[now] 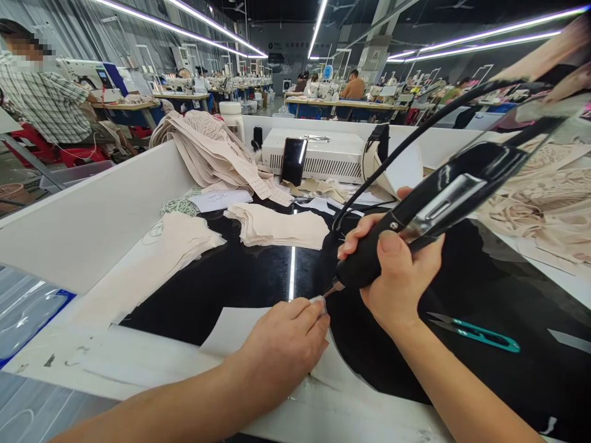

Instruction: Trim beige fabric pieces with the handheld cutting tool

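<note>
Left fingers (pixel 312 321) by tool tip (pixel 334 287), table edge (pixel 87 383) near, snips (pixel 486 331) clear

Long and Bright Under a Dark Ceiling (pixel 286 12)

We look down a deep workshop where glowing light strips (pixel 317 27) run overhead toward a grey back wall (pixel 253 38) with faint lettering. Grey curtain-like folds (pixel 60 13) hang at our left. Ahead of us, wood-topped tables (pixel 323 101) with blue panels below them stand in rows, carrying sewing machines. Between them we see a grey floor (pixel 277 103). A blue fan (pixel 327 72) faces us near a pale pillar (pixel 379 42), and red stools (pixel 80 154) stand at far left.
</note>
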The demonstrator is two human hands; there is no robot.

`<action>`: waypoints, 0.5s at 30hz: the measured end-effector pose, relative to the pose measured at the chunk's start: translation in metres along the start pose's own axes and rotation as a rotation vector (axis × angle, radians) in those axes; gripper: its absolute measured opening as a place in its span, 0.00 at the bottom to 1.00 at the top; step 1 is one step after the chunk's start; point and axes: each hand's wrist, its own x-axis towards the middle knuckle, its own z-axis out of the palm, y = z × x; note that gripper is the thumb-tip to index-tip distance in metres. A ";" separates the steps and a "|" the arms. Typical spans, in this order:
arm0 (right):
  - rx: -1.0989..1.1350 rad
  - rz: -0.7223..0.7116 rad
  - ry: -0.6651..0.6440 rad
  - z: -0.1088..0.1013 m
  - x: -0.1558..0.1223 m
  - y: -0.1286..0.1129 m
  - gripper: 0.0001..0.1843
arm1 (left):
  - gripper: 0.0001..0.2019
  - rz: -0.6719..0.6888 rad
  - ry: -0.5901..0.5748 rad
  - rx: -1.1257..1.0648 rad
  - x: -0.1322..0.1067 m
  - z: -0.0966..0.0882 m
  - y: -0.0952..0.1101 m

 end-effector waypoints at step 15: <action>-0.013 0.019 0.040 0.004 0.003 -0.005 0.23 | 0.18 0.026 0.075 0.069 0.001 0.006 0.002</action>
